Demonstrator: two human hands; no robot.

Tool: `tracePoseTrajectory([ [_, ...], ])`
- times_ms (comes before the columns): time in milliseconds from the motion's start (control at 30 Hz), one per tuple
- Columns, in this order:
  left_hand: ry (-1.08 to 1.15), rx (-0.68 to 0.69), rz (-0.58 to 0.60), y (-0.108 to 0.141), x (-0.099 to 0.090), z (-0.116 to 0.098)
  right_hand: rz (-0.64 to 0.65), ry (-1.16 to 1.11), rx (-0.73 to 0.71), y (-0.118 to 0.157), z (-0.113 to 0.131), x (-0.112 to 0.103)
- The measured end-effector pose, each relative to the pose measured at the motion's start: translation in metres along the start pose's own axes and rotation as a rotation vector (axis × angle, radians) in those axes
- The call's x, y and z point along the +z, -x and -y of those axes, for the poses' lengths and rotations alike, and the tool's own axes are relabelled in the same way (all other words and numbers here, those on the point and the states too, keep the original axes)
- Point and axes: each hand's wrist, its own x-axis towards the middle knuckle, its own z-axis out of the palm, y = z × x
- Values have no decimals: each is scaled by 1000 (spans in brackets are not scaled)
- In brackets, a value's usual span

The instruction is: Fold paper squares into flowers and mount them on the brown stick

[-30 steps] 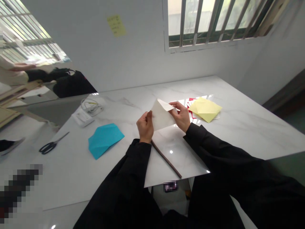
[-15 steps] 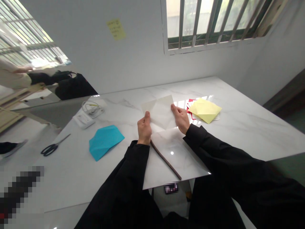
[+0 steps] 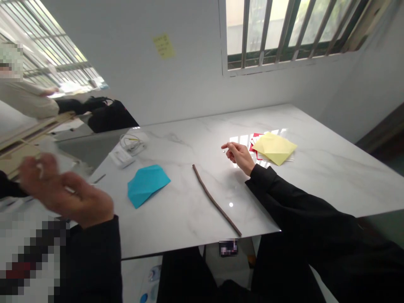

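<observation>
Lying folded — yellow paper diamond (image 3: 274, 148)

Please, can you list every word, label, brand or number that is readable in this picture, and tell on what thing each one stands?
No text can be read in this view.
The yellow sticky note on the wall has handwriting, too small and blurred to read.
The small white box beside the cable shows no readable text.
The pixelated patch below the table edge cannot be read.
</observation>
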Motion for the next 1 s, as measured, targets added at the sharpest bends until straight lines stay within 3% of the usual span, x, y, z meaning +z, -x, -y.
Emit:
tracePoseTrajectory([
  [67, -138, 249, 247, 17, -5, 2, 29, 33, -3, 1, -1, 1],
  [200, -308, 212, 978, 71, 4, 9, 73, 132, -21, 2, -7, 1],
  [267, -392, 197, 1144, 86, 7, 17, 82, 191, -41, 1, -10, 0],
  [400, -414, 207, 1171, 77, 14, 26, 95, 275, -67, 0, -13, -2],
  [567, -512, 213, 1051, 65, 37, 23, 128, 420, -122, 5, -12, -2],
  [700, -573, 107, 1058, 71, 48, 31, 163, 718, -241, -1, -3, -11],
  [800, -581, 43, 1054, 69, 53, 40, 95, 959, -334, -13, 7, -33],
  [900, -646, -87, 1047, 59, 61, 35, -63, 1177, -250, -23, 15, -61],
  [1000, -685, -117, 1009, 43, 75, 6, -189, 1393, 17, -26, 18, -81],
])
